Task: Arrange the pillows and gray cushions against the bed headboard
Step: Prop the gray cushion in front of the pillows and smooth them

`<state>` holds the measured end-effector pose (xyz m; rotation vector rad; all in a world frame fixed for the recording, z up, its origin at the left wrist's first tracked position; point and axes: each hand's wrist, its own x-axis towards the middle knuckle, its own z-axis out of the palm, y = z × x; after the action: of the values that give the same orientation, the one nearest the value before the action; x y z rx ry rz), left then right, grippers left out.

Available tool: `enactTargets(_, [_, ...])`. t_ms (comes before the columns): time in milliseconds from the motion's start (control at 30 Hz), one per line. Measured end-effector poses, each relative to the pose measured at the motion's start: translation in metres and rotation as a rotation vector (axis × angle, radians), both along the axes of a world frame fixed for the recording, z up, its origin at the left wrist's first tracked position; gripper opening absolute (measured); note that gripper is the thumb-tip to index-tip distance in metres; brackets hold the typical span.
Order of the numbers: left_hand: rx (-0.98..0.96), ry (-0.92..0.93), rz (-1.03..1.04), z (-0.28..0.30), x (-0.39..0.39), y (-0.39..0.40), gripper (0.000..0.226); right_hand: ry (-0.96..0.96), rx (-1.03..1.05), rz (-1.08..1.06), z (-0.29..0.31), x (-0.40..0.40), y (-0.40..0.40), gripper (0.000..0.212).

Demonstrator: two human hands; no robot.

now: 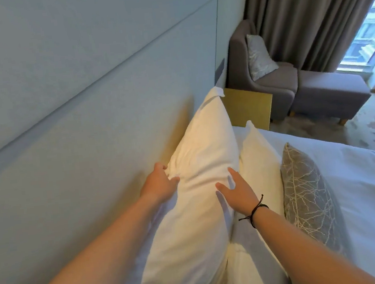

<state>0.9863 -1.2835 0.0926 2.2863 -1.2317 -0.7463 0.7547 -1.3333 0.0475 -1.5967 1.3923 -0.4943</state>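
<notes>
A tall white pillow stands upright against the padded headboard, which fills the left of the view. The left hand is at the pillow's left edge, between it and the headboard; its fingers curl into the fabric, which bunches under them, so it grips the pillow. The right hand lies on the pillow's right face with fingers spread and nearly straight, pressing flat and holding nothing. A black cord bracelet circles the right wrist.

Just right of the tall pillow a second pillow stands, lower and touching it. Further right a gray cushion with a pale branch pattern leans upright beside the second pillow, seemingly touching it. All three rest on the bed, whose white sheet spreads to the right. At the near edge, below the right forearm, more white bedding shows; what it is cannot be told.

Beyond the far end of the bed a yellowish side table sits near the headboard. Farther off is a gray armchair with a second patterned cushion propped in it, and a gray footstool just to its right. Gray curtains hang behind, with a strip of window at the far right.
</notes>
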Motion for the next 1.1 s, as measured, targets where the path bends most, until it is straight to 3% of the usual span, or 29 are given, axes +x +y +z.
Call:
enactTargets(300, [-0.114,0.196,-0.043,-0.005,-0.014,-0.162,0.039,-0.113,-0.072,-0.191,-0.002,0.015,-0.078,0.069])
enactTargets(367, [-0.155,0.054,-0.085,0.0,-0.01,-0.18,0.026,-0.128,-0.067,-0.193,-0.006,0.019,-0.092,0.069])
enactTargets(467, [-0.207,-0.421,-0.167,0.008,0.001,-0.191,0.009,-0.173,-0.051,-0.201,-0.011,0.023,-0.111,0.069])
enactTargets(533, [-0.199,-0.603,-0.233,0.007,0.003,-0.191,0.01,-0.192,-0.04,-0.194,-0.015,0.027,-0.119,0.069])
enactTargets(600, [-0.153,-0.583,-0.262,0.002,0.002,-0.193,0.01,-0.207,-0.019,-0.17,-0.021,0.032,-0.12,0.071])
enactTargets(700, [-0.105,-0.291,-0.288,0.002,-0.002,-0.22,0.022,-0.217,0.002,-0.141,-0.028,0.038,-0.116,0.074])
enactTargets(767, [-0.121,-0.204,-0.349,0.004,-0.005,-0.25,0.037,-0.201,-0.005,-0.121,-0.029,0.038,-0.114,0.072])
enactTargets(867, [-0.05,-0.398,-0.474,0.005,-0.014,-0.298,0.057,-0.146,0.009,-0.08,-0.03,0.032,-0.107,0.067])
enactTargets(967, [0.019,-0.567,-0.527,0.008,-0.022,-0.34,0.062,-0.171,0.005,-0.021,-0.036,0.022,-0.094,0.067])
enactTargets(1100, [-0.053,-0.523,-0.463,0.021,-0.034,-0.382,0.046,-0.193,0.014,0.006,-0.041,0.006,-0.084,0.063])
